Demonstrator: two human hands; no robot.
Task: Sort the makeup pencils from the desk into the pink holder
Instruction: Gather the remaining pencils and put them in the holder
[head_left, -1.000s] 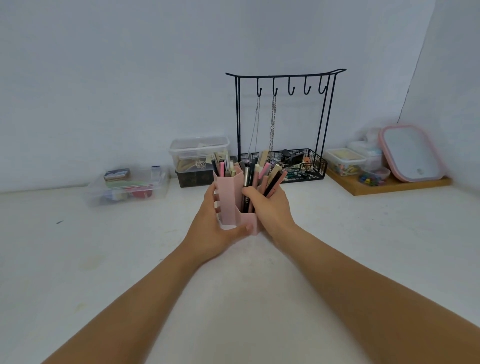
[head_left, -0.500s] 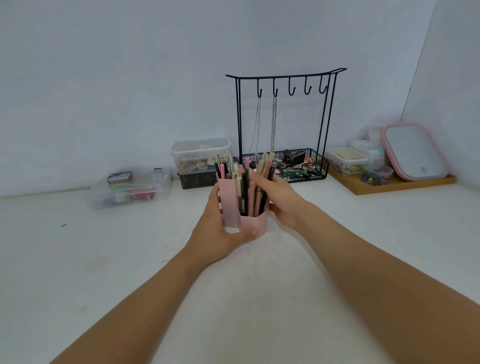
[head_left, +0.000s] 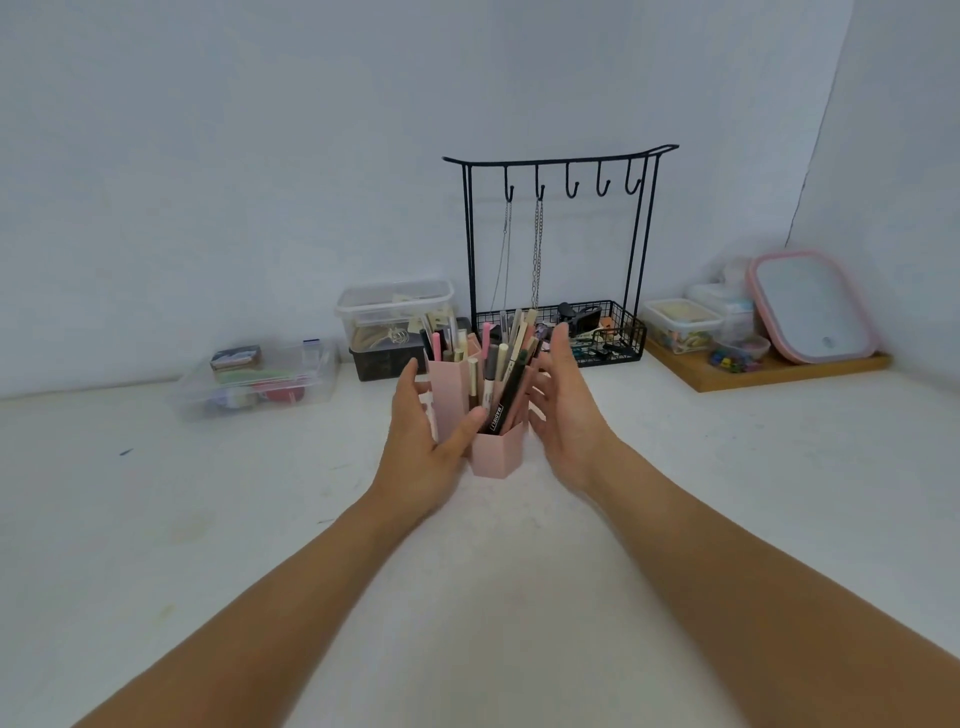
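The pink holder, made of joined hexagonal tubes, stands upright on the white desk at centre. Several makeup pencils in black, pink and cream stick up out of its tubes. My left hand wraps the holder's left side, thumb pressed across the front tube. My right hand hovers just right of the holder with fingers spread, palm facing it, holding nothing. The holder's far tubes are partly hidden behind the pencils.
Behind the holder stands a black wire hook rack with chains and a basket. Stacked clear and dark boxes sit at its left, a flat clear box farther left. A wooden tray with containers and a pink-rimmed lid fills the right corner.
My right hand let go of the pencils and drew back to the right, opening its fingers. The pencils now stand in the holder. My left hand stays on the holder.
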